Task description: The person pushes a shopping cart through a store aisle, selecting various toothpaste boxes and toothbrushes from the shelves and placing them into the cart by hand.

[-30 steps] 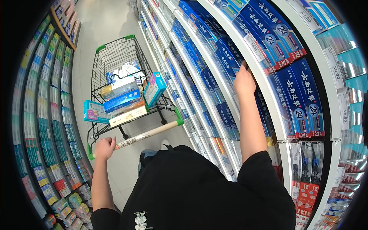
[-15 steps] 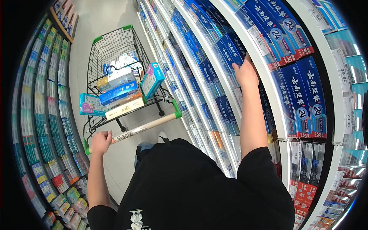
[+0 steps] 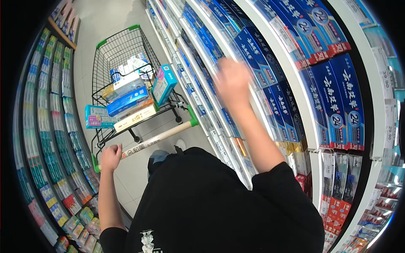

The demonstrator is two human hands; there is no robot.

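Handle (image 3: 168, 132): crossing the near end of the cart (image 3: 120, 47), in front of the person.
Left hand (image 3: 111, 157): closing narrowly round the handle's left end.
Right hand (image 3: 233, 82): hovering beside the right-hand shelves (image 3: 304, 90), blurring; finger spread and any hold, cannot tell.
Cart: carrying a blue box (image 3: 126, 101) above a cream box (image 3: 136, 117), teal boxes (image 3: 164, 84) flanking them.
Shelves: displaying dark-blue cartons (image 3: 344, 101).

Pale tiled floor (image 3: 128, 181) between seven and eleven o'clock; on it, at ten, wire cart (image 3: 119, 34) with blue box (image 3: 126, 101), cream box (image 3: 135, 118) and teal boxes (image 3: 164, 83) inside its near end. White-edged shelves (image 3: 297, 84) from one to four o'clock, lined with dark-blue boxes (image 3: 333, 105), red boxes (image 3: 337, 214) at four.
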